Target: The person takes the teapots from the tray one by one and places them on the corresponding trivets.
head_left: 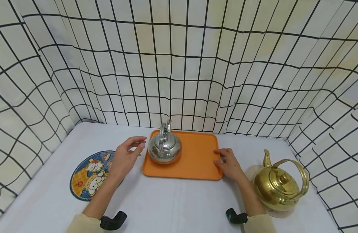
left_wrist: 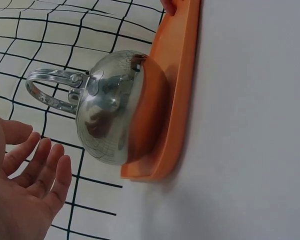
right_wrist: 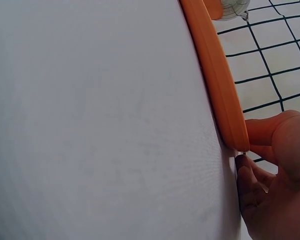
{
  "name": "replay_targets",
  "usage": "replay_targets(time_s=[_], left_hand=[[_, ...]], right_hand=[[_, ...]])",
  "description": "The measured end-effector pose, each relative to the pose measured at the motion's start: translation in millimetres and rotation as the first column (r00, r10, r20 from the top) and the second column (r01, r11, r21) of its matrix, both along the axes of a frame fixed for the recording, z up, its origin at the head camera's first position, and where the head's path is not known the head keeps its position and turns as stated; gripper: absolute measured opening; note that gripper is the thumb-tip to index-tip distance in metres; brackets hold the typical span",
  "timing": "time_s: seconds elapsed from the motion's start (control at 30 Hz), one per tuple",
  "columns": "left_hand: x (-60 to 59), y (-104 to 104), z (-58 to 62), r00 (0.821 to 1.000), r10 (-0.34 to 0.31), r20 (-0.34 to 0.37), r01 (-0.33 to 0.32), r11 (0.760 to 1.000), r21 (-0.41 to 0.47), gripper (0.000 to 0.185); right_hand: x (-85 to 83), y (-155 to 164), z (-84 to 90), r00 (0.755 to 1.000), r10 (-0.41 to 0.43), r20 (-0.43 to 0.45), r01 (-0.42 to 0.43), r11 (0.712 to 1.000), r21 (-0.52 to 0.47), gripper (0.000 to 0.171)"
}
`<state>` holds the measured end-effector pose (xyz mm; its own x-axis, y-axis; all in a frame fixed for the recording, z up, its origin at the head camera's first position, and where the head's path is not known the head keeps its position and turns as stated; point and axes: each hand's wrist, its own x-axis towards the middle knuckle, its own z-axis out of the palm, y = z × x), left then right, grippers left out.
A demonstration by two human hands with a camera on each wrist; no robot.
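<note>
A shiny silver kettle [head_left: 164,147] with a raised loop handle stands upright on the left part of an orange tray [head_left: 197,155]. My left hand [head_left: 128,157] hovers just left of the kettle, fingers loosely bent and holding nothing. In the left wrist view, that hand [left_wrist: 32,175] is apart from the kettle [left_wrist: 110,107], with a gap before its round body. At the tray's right rim, my right hand [head_left: 229,163] grips the edge. The right wrist view has its fingers [right_wrist: 262,132] at the corner of the tray [right_wrist: 217,75], some above the rim and others lower.
To the right stands a gold kettle [head_left: 279,186] on a pale round mat, close to my right forearm. A round blue cartoon-printed mat [head_left: 90,176] lies at left, partly under my left forearm. White cloth with a black grid [head_left: 179,64] walls the table's back and sides.
</note>
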<state>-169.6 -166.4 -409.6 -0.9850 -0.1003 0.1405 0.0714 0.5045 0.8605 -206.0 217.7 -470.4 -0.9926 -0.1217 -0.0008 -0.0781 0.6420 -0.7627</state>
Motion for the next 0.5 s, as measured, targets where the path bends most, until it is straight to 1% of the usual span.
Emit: replay_targets(time_s=[0.17, 0.3, 0.5], left_hand=[[-2.2, 5.6, 4.0, 1.0, -0.024, 0.005, 0.024, 0.999, 0.03, 0.035], [-3.7, 7.6, 7.1, 0.999, -0.041, -0.007, 0.041, 0.998, 0.055, 0.038], [-5.7, 12.0, 13.6, 0.994, -0.1, -0.033, 0.103, 0.987, 0.12, 0.04]], right_hand=[[0.7, -0.6, -2.4, 1.0, -0.006, 0.001, 0.006, 1.0, 0.002, 0.038], [-0.4, -1.4, -2.3, 1.0, -0.009, 0.007, 0.009, 1.0, 0.005, 0.038], [0.7, -1.2, -1.6, 1.0, 0.002, -0.005, -0.002, 1.0, -0.002, 0.038]])
